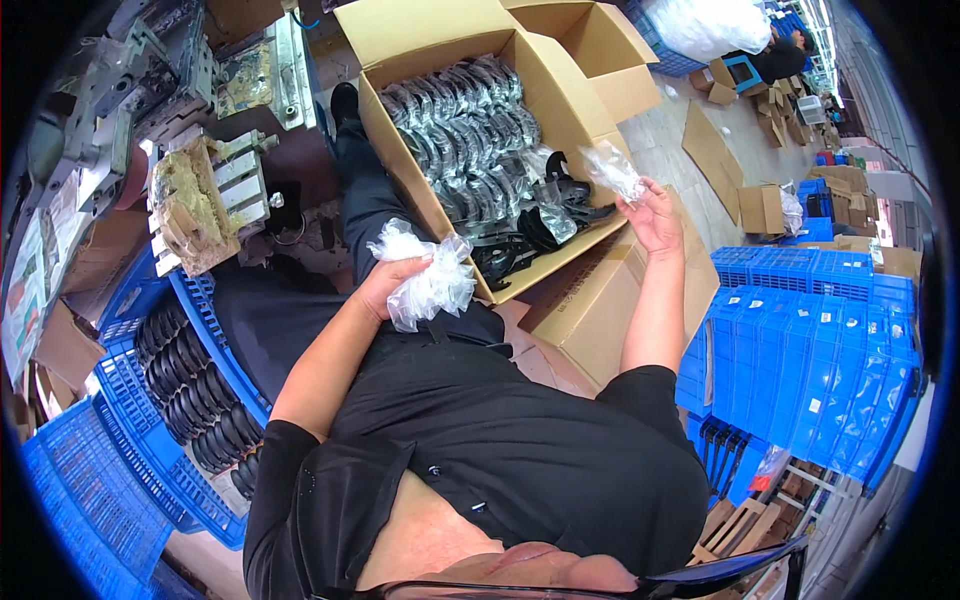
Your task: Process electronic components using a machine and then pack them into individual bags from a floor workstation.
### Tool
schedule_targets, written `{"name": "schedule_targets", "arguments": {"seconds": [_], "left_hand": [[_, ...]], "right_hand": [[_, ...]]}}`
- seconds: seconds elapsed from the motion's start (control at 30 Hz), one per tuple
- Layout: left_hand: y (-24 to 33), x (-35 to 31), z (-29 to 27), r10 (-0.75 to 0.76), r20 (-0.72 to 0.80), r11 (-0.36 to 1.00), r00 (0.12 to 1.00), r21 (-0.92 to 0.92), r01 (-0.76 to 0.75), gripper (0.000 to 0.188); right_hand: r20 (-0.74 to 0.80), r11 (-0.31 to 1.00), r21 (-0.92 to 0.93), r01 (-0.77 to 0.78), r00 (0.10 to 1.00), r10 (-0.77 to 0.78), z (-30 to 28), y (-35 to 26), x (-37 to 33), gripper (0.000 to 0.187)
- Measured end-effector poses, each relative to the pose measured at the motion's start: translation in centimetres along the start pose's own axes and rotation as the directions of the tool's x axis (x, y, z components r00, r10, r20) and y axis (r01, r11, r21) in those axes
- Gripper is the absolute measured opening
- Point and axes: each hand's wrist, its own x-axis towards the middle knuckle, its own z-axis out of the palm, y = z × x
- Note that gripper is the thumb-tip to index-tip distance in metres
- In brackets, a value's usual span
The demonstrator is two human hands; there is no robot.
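Observation:
My left hand [385, 287] is closed around a crumpled bunch of clear plastic bags [428, 275], held above my lap. Raised past the right side of the open cardboard box [570, 95], my right hand [655, 218] pinches a clear plastic bag [612, 170] between its fingers. Inside the box lie rows of black curved parts [470, 135] wrapped in clear plastic. Toward the box's near right corner, several black parts [540, 228] appear loose and unwrapped. Whether the pinched bag has anything in it I cannot tell.
At left, a blue crate [230, 350] holds rows of black curved parts [190, 385]. Metal machinery [205, 200] stands beyond it. Stacked blue crates [800, 370] rise at right. Another cardboard box [590, 300] sits beside the open one, and a person [785, 55] is far off.

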Motion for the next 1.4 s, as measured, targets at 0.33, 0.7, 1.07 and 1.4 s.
{"name": "schedule_targets", "arguments": {"seconds": [0.33, 0.7, 1.07, 1.4], "left_hand": [[0.0, 0.2, 0.4, -0.003, 0.008, 1.0, 1.0, -0.002, 0.003, 0.037], [0.3, -0.2, 1.0, -0.02, 0.032, 0.999, 0.999, -0.029, 0.021, 0.038], [-0.2, -0.9, 3.2, 0.103, -0.076, 0.954, 0.992, 0.291, -0.076, 0.037], [1.4, -2.1, 8.7, 0.296, 0.193, 0.386, 0.936, 0.872, -0.301, 0.036]], "right_hand": [[-0.153, -0.378, -0.925, -0.025, 0.938, 0.312, 2.5, 12.1, 2.8, 0.025], [-0.189, 0.737, -0.628, -0.251, 0.967, 0.168, 1.2, 2.5, 2.2, 0.02], [-0.232, 0.869, -0.48, -0.12, 0.973, 0.006, -0.2, 0.1, 0.6, 0.02], [-0.166, 0.427, -0.904, -0.003, 0.924, -0.345, 6.6, 1.1, -1.6, 0.019]]}}
